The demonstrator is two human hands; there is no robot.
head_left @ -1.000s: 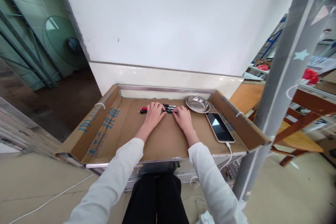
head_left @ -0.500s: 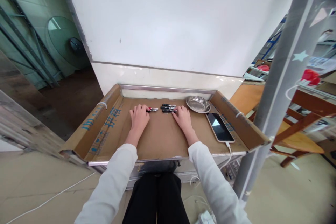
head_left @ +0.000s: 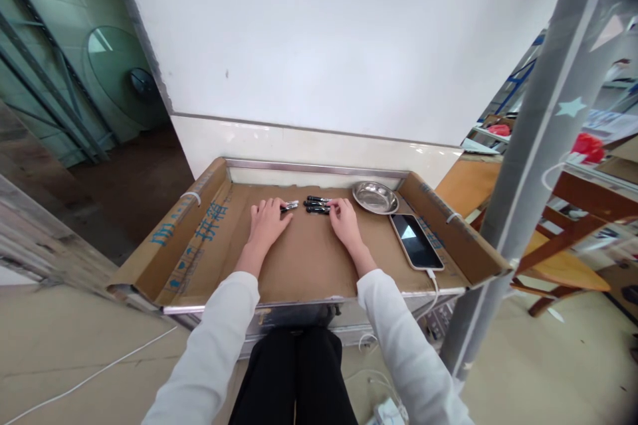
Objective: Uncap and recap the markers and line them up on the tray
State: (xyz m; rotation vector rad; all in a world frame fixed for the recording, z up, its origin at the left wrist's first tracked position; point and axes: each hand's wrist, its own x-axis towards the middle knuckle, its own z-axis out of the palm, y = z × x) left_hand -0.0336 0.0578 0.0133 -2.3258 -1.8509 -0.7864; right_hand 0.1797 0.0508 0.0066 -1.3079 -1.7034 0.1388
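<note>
Through the head view I have my left hand (head_left: 266, 222) palm-down, fingers bent and thumb stretched out toward 2 o'clock; the fingertips cover part of a small group of pens (head_left: 291, 205), and I can't tell whether they are clamped or merely resting there. On my right hand (head_left: 345, 220), thumb and fingertips come together at the near end of the black pens (head_left: 316, 204); whether they actually pinch is hidden from me.

I judge both groups light and stiff, smooth enough to slip or roll, and not fragile; the best hold would be thumb and forefinger across the middle of a barrel. The first group pokes out at about 2 o'clock from my left hand, the black pens lie at about 10 o'clock from my right, side by side, with a small gap between the groups.

Farther out from my right hand, a round metal dish (head_left: 376, 197) sits between 1 and 2 o'clock and a smartphone (head_left: 417, 242) between 3 and 4, all on the cardboard-lined bench (head_left: 309, 265).
</note>
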